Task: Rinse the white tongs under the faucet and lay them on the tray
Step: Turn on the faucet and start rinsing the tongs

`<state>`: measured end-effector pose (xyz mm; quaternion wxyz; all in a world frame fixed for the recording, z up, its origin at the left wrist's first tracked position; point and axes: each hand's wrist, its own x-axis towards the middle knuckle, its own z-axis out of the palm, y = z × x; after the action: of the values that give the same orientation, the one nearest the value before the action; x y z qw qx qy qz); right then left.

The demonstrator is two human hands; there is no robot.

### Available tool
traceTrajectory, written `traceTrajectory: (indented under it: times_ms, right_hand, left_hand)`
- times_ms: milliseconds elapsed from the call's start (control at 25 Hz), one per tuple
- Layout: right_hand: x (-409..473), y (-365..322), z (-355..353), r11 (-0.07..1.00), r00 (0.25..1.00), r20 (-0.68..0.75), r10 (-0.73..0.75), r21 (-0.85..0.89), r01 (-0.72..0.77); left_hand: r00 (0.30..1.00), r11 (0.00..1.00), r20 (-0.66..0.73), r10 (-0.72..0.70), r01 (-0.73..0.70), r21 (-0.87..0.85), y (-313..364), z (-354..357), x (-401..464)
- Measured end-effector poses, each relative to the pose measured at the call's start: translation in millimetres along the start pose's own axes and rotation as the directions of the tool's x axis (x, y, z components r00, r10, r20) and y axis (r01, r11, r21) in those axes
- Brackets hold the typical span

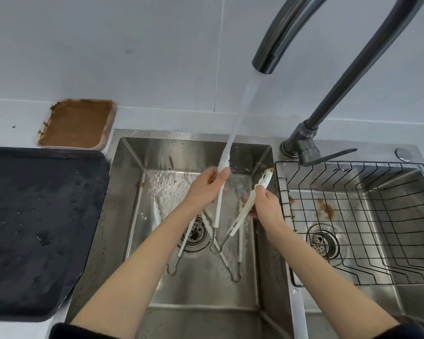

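Head view, over a double sink: I see both of the person's bare forearms reaching in from the bottom edge, where dark sleeves are cut off by the frame. The faucet point(328, 69) arches in from the top right, its upper bend out of frame, and its stream point(238, 113) falls slantwise into the left basin point(130, 192).

The white tongs point(227, 216) are held spread in a V above that basin. The hinge point(217, 248) points down toward me and the two arms run up and away, one long axis nearly upright, the other leaning right. The left hand point(206, 187) curls its fingers around the left arm, thumb on top, with the water striking right at that tip, so I cannot make out the tip itself. The right hand point(264, 204) grips the right arm partway up; its tip point(267, 176) shows brown residue and stands clear of the stream.

More tongs point(157, 211) lie on the basin floor around the drain point(196, 233), partly hidden behind the left forearm and the held pair; how many I cannot tell.

To the left, a dark wet tray point(34, 228) sits on the counter, cut off by the frame edge. Behind it rests a brown-stained pad point(78, 123). A wire rack point(365, 216) sits in the right basin.
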<state>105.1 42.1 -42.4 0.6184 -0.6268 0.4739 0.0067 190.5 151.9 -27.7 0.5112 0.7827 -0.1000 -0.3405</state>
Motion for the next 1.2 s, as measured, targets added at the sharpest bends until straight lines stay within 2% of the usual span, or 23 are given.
traceTrajectory:
  times_ms: [160, 240, 360, 520, 720, 1200]
  right_hand:
    - [3.0, -9.5, 14.2, 1.000, 0.996, 0.091, -0.017, 0.007, 0.016]
    - [1.0, -14.6, 21.7, 0.993, 0.988, 0.133, -0.082, -0.069, 0.091]
    - [-5.1, -23.2, 33.0, 0.941, 0.960, 0.204, -0.191, -0.239, 0.238]
    - [-10.8, -31.3, 42.9, 0.880, 0.930, 0.265, -0.256, -0.334, 0.337]
    - [-14.6, -32.6, 40.7, 0.842, 0.930, 0.257, -0.262, -0.411, 0.351]
    - [-20.8, -25.4, 34.2, 0.866, 0.936, 0.295, -0.195, -0.397, 0.305]
  left_hand:
    - [0.999, 0.998, -0.047, 0.009, -0.012, -0.069, 2.4, -18.4, 2.7]
    - [0.995, 0.997, -0.100, -0.011, 0.003, -0.082, -9.0, -31.4, 0.3]
    - [0.979, 0.977, -0.177, -0.098, 0.061, -0.202, -32.5, -43.4, -2.7]
    - [0.956, 0.940, -0.211, -0.205, 0.133, -0.313, -49.2, -47.6, -5.9]
    - [0.938, 0.909, -0.144, -0.316, 0.255, -0.330, -56.8, -42.8, -3.5]
    - [0.912, 0.903, -0.231, -0.338, 0.246, -0.351, -64.9, -29.8, -19.6]
